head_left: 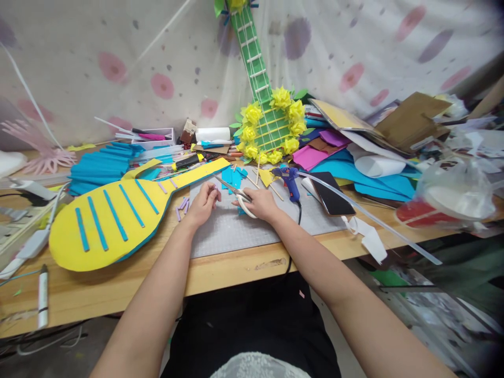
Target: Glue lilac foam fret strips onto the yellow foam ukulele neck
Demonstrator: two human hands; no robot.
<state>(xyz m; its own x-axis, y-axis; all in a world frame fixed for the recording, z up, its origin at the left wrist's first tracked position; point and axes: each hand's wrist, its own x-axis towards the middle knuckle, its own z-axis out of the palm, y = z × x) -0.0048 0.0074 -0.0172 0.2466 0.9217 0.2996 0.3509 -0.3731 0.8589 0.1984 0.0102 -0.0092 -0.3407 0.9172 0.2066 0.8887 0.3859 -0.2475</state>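
head view: scissors are lying aslant in the right hand, long axis running from handle loops, near r, to tips, far l; tips are pointing just beyond the left hand. right fingers are gripping the scissors by the handles. left fingers are curling in, thumb by forefinger, poss pinching a tiny lilac bit, can't tell. lilac pieces are lying loose on the desk just l of the left hand, so that hand is being the nearer one; two more are sitting crosswise on the neck of the yellow guitar shape. its long axis is slanting from round body, near l, to neck end, far r, w/ the neck passing just beyond the left hand. blue scraps are lying on the cutting mat around the blades; glue gun is resting beyond & r of the right hand, phone further r. containers: pale box at the back is holding pens, incl a magenta one; red tub, far r, is sitting under a clear plastic bag, contents not showing clearly
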